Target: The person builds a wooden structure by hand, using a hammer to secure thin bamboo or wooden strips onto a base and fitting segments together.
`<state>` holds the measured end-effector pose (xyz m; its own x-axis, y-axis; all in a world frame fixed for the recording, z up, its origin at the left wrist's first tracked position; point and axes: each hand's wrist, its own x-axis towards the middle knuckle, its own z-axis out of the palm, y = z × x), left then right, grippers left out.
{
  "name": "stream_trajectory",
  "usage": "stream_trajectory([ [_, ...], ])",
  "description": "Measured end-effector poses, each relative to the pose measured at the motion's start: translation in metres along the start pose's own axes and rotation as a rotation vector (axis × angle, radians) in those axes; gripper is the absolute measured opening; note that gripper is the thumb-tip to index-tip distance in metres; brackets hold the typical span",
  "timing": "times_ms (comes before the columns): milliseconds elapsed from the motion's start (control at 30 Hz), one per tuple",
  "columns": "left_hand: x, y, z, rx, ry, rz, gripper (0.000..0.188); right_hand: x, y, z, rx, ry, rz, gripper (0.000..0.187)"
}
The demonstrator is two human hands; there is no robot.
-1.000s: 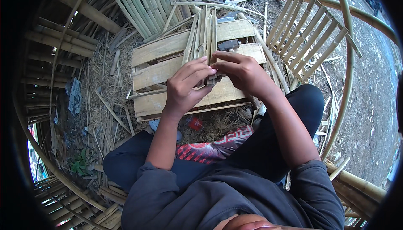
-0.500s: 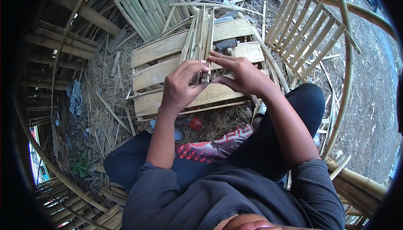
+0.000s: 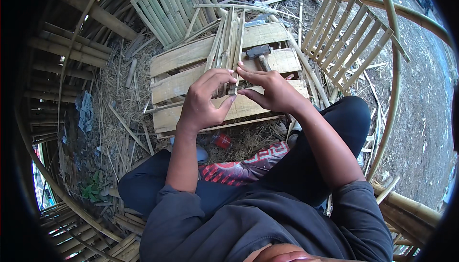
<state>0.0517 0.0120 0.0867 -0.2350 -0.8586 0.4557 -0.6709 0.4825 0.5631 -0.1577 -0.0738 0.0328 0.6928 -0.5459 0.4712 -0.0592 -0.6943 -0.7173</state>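
Observation:
Several split bamboo strips point(image 3: 228, 37) lie bunched lengthwise on a low table of wooden planks point(image 3: 181, 64). Around their near end, my left hand point(image 3: 205, 97) curls from the left side, thumb and fingers closed on the bundle. From the right, my right hand point(image 3: 270, 87) pinches the same end, its fingertips against the outer strip and its thumb near the strip ends. A hammer point(image 3: 258, 52) with a dark metal head rests on the planks just beyond my right hand; part of its wooden handle is hidden behind that hand.
A slatted bamboo panel point(image 3: 174, 9) leans beyond the table at the left, and another slatted bamboo frame point(image 3: 351, 32) stands at the right. Bamboo scraps and shavings point(image 3: 129, 123) litter the ground. A curved bamboo pole point(image 3: 396, 85) rises at the right.
My right hand has shifted slightly down and left along the bundle, so more of the hammer's handle shows. Both hands stay at the near end of the strips.

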Motion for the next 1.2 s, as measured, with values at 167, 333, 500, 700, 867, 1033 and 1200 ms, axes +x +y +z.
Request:
stream_trajectory([
  [167,0.000,-0.003,-0.003,-0.030,-0.019,-0.007,0.035,-0.002,0.001,0.004,0.016,0.029,0.003,0.051],
  [333,-0.001,-0.007,0.005,-0.013,0.030,-0.021,0.032,-0.005,0.003,0.012,0.036,0.055,0.042,0.050],
  [500,0.004,-0.001,0.010,-0.050,0.017,-0.171,0.032,-0.010,0.011,0.025,0.085,0.155,0.054,0.050],
  [700,0.005,-0.005,0.009,-0.019,-0.017,-0.121,0.037,-0.013,0.019,0.037,0.124,0.255,0.098,0.051],
  [867,0.001,-0.009,0.017,-0.019,0.019,-0.101,0.039,-0.013,0.019,0.028,0.108,0.211,0.122,0.047],
  [1033,0.001,-0.011,0.025,-0.006,-0.003,-0.110,0.041,-0.023,0.030,0.027,0.070,0.189,0.110,0.050],
  [1200,0.002,-0.018,0.026,-0.036,-0.103,-0.103,0.042,-0.029,0.028,0.027,0.047,0.201,0.127,0.048],
])
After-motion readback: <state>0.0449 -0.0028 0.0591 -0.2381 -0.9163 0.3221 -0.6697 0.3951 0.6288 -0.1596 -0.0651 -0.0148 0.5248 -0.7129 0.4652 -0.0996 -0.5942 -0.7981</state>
